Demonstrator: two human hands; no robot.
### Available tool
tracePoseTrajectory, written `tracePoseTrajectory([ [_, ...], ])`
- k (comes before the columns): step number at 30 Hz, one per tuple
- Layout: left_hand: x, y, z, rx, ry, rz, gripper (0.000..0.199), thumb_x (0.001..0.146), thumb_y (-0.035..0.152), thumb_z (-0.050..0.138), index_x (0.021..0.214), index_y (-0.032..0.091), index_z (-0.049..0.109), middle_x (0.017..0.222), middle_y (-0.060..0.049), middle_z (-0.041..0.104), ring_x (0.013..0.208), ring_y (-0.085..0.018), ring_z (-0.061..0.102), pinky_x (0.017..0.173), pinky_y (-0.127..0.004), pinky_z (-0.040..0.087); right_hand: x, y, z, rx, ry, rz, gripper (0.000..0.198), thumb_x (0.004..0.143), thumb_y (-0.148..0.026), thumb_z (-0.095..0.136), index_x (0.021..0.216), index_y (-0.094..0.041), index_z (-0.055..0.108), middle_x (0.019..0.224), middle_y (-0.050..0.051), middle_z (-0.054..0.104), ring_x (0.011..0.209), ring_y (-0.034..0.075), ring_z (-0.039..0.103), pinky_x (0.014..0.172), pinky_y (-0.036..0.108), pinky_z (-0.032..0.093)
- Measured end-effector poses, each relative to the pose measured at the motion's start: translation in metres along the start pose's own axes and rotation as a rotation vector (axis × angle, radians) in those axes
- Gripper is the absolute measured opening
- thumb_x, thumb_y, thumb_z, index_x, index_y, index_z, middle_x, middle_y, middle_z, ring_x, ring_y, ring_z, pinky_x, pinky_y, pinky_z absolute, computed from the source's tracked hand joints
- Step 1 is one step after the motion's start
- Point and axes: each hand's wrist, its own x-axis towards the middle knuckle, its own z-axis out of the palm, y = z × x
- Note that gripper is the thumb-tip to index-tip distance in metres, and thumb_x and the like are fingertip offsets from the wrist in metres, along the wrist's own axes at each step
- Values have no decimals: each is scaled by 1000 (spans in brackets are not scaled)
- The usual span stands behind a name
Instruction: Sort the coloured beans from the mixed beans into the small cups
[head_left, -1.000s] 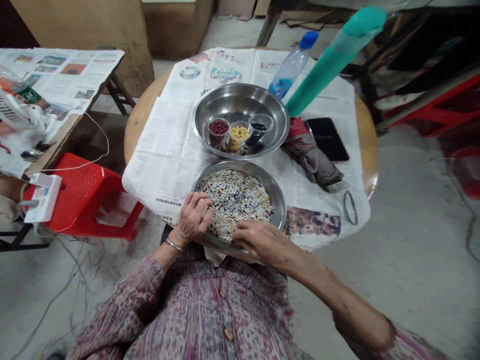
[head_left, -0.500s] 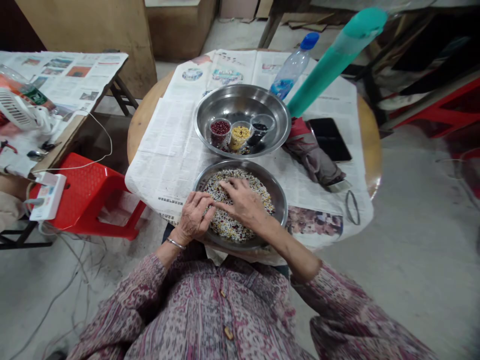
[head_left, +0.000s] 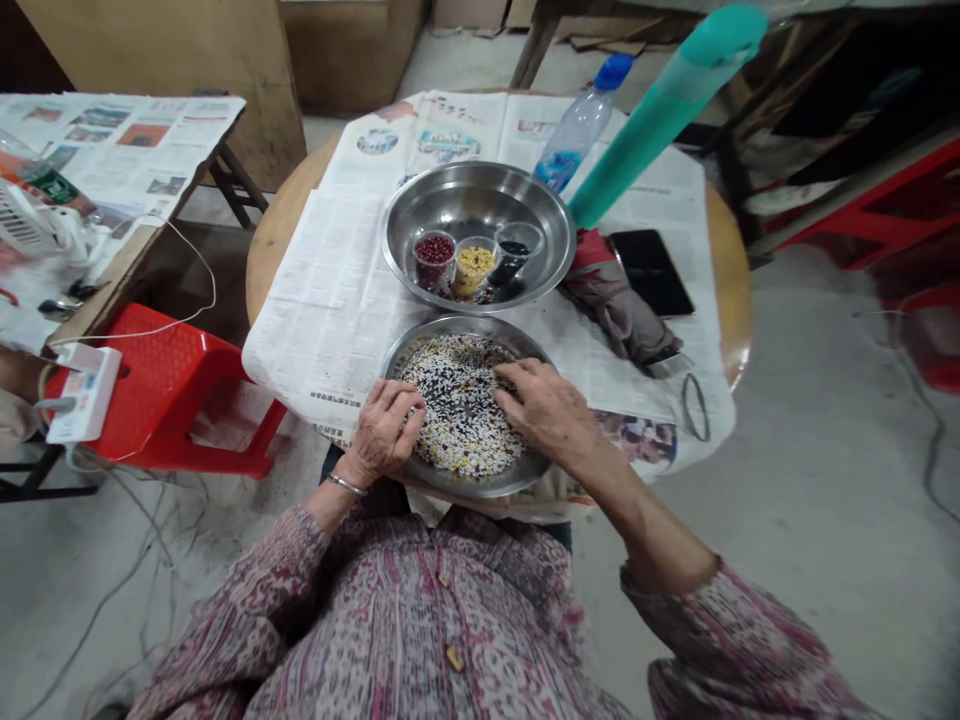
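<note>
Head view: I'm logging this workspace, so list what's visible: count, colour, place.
tables: 2 papered, brown, centre, left
newspaper: several, white, tables
tray: 1, silver, front
bowl: 1, silver, centre
grains: many, mixed, tray
cups: 3, clear, bowl
bottles: 2, labelled blue, green, back, left
tube: 1, teal, right
bundle: 1, grey, red, right
device: 1, black, right
band: 1, dark, right
fan: 1, white, left
stool: 1, red, left
power strip: 1, white, stool
shirt: 1, patterned, bottom
left hand: 1, bare, tray rim
right hand: 1, bare, at grains
</note>
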Motion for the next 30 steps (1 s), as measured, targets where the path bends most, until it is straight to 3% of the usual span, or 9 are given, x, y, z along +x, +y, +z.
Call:
tracePoseTrajectory([
  [3, 0, 1, -1, 4, 1, 14, 21, 102, 22, 40, 94, 17, 58, 93, -5, 67, 99, -20, 59, 94, -38, 43, 0, -11, 11, 34, 19, -14, 32, 93, -29, 55, 120, -13, 61, 113, 16, 62, 106, 30, 58, 90, 41, 49],
  [6, 0, 1, -1, 16, -7, 11, 21, 102, 23, 40, 93, 17, 58, 93, -5, 67, 98, -20, 59, 93, -38, 43, 0, -28, 17, 189, -90, -112, 21, 92, -17, 51, 106, -16, 67, 103, 11, 65, 95, 24, 62, 86, 36, 49],
  [10, 1, 2, -1, 30, -14, -1, 23, 103, 24, 39, 93, 18, 59, 92, -6, 67, 98, -20, 60, 92, -39, 44, -11, -34, 1, 351, -212, -216, 23, 90, -12, 52, 103, -20, 69, 99, 6, 69, 92, 19, 64, 85, 32, 48],
  [14, 2, 2, -1, 5, 10, 26, 21, 102, 23, 40, 93, 17, 59, 90, -5, 67, 98, -20, 61, 92, -38, 44, -33, -18, -19, 232, -354, -256, 19, 89, -12, 53, 91, -20, 71, 94, 5, 68, 87, 18, 63, 80, 30, 46],
  [18, 3, 2, -2, -4, -1, 4, 22, 102, 24, 40, 93, 17, 59, 91, -6, 67, 98, -20, 61, 92, -39, 44, -44, -12, -17, 88, -479, -347, 21, 87, -9, 53, 85, -20, 71, 86, 4, 67, 85, 18, 62, 77, 30, 45],
  [21, 2, 2, -1, -4, -7, 7, 22, 102, 24, 40, 93, 18, 59, 91, -6, 67, 98, -21, 61, 92, -39, 44, -31, -21, -8, 73, -402, -406, 25, 90, -10, 51, 94, -21, 72, 95, 6, 69, 95, 21, 60, 83, 32, 47],
  [24, 2, 2, -2, 7, -10, -3, 23, 102, 24, 40, 92, 18, 59, 92, -7, 66, 98, -21, 61, 91, -39, 45, -8, -30, 0, 56, -218, -371, 31, 91, -11, 50, 111, -23, 71, 116, 8, 68, 107, 24, 57, 88, 36, 50],
  [27, 2, 2, -2, 19, -7, -10, 23, 102, 25, 39, 92, 18, 59, 92, -6, 66, 96, -21, 61, 91, -39, 45, 15, -34, 5, 27, -40, -245, 37, 93, -16, 51, 127, -21, 64, 132, 11, 61, 118, 27, 51, 95, 41, 49],
  [30, 3, 3, -2, 9, 1, 4, 22, 102, 24, 39, 92, 18, 58, 91, -6, 65, 96, -20, 60, 91, -38, 45, 33, -38, 11, -6, 43, -57, 45, 95, -34, 54, 136, -14, 56, 134, 17, 57, 121, 33, 48, 97, 47, 47],
])
